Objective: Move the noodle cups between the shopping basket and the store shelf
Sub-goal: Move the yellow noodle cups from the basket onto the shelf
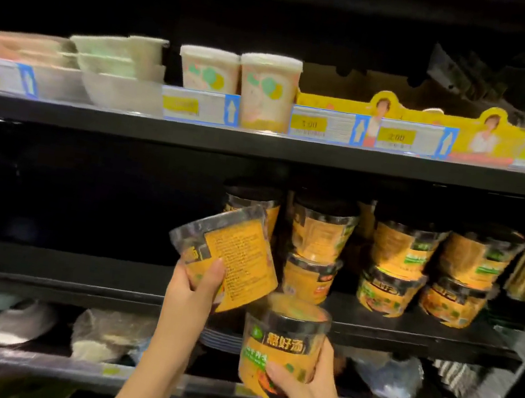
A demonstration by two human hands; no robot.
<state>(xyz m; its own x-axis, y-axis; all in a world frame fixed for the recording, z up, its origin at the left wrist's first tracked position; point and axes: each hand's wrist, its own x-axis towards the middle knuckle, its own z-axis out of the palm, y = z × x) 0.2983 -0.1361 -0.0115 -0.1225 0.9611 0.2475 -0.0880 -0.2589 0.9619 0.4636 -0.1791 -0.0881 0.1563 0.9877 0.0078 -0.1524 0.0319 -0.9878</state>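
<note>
Two raised hands, left hand (191, 290) and right hand (305, 380), gripping noodle cups (284, 341).

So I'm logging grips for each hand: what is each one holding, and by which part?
Left hand: a tilted noodle cup, gripped round its narrow bottom end. Right hand: an upright noodle cup, gripped round its lower side.

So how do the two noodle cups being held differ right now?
The left hand holds its cup tilted, printed text panel facing the camera, up at the middle shelf. The right hand holds its cup nearly upright, logo side showing, lower down. Both are orange with black bands.
</note>
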